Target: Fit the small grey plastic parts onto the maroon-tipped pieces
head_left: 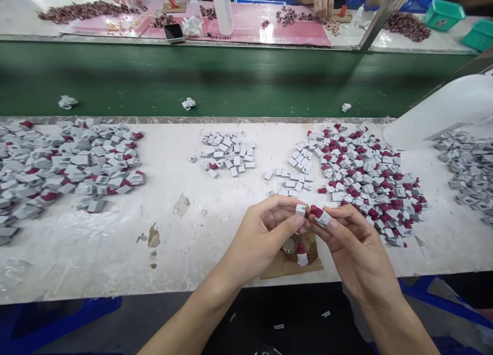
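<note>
Between thumb and fingers, my left hand [271, 226] pinches a small light-grey block [301, 210]. My right hand [356, 242] grips a grey and dark-red piece [320, 215], its red end turned toward the left hand's block. The two pieces are close together; whether they touch I cannot tell. Under the hands lies a brown cardboard piece [279, 266]. On it are a round metal ring-like cap [289, 245] and another grey and dark-red piece [302, 255].
Red-and-grey pieces [370, 180] are heaped to the right, grey blocks [229, 152] at centre, a larger pile [77, 160] at left. A white curved lamp-like object [435, 111] leans in at right. Beyond the green conveyor belt [231, 80], co-workers' hands [322, 1] handle brown pieces.
</note>
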Tool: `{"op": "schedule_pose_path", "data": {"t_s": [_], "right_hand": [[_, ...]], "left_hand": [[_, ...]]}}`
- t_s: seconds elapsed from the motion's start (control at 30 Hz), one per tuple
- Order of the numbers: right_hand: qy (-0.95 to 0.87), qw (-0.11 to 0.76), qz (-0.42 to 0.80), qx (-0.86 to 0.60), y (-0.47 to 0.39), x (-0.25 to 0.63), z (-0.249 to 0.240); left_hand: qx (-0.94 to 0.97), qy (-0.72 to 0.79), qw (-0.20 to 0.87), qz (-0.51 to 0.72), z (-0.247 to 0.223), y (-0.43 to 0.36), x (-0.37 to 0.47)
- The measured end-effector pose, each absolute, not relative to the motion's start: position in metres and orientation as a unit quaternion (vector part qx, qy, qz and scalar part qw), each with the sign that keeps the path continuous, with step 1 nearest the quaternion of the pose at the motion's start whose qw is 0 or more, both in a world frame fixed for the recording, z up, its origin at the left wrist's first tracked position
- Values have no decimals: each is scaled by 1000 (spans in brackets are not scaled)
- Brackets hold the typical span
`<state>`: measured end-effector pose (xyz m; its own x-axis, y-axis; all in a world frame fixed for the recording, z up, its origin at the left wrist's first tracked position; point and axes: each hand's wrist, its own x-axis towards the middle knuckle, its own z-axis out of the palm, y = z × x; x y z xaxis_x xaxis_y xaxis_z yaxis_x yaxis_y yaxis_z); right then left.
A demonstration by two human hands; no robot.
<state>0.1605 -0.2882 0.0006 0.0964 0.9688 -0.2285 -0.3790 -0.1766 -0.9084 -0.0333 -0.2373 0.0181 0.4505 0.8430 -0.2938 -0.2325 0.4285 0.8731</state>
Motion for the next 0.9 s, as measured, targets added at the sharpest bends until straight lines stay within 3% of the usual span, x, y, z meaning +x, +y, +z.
{"op": "schedule_pose_path", "data": {"t_s": [0.33, 0.53, 0.9], "right_hand": [[-327, 548, 563, -526, -288, 155, 0], [-405, 488, 538, -555, -286, 164, -3], [-534, 395, 506, -550, -204, 170, 26]], "left_hand": [[405, 398, 749, 341, 12, -237, -36], [428, 400, 741, 328, 13, -239, -38], [595, 414, 623, 293, 21, -168, -42]]}}
